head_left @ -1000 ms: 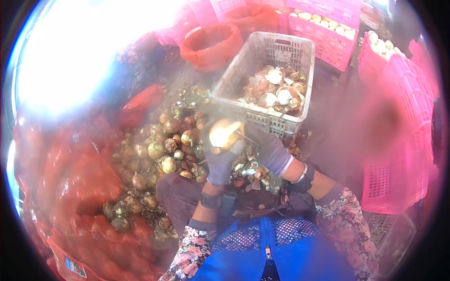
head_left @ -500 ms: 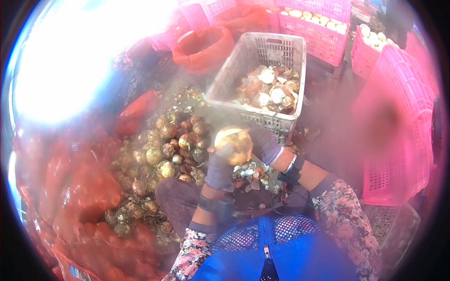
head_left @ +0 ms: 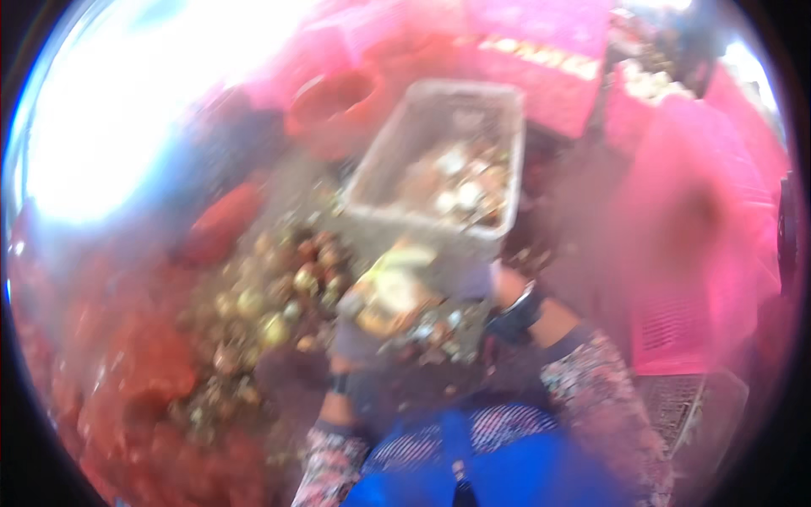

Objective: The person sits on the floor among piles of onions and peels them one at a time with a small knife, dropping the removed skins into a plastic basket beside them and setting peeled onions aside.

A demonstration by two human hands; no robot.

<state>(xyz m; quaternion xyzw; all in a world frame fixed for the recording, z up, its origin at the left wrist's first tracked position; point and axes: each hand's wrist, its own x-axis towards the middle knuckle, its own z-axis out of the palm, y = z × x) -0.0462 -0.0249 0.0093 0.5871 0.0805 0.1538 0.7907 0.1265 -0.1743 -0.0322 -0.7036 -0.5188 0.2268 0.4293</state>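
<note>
The picture is badly blurred. My left hand, in a grey-purple glove, holds a round pale shell in front of my chest. My right hand, also gloved and with a dark band at the wrist, sits just right of the shell against the front of a grey plastic crate. Blur hides its fingers. The crate holds several pale and brown shells. A heap of brown and golden shells lies to the left of my hands.
Red mesh sacks line the left side and one stands open behind the heap. Pink plastic crates stand at the right and along the back. My blue apron fills the lower edge.
The view has swung and gone blurry. Both hands and the shell have shifted slightly up and right, closer to the grey crate's front wall.
</note>
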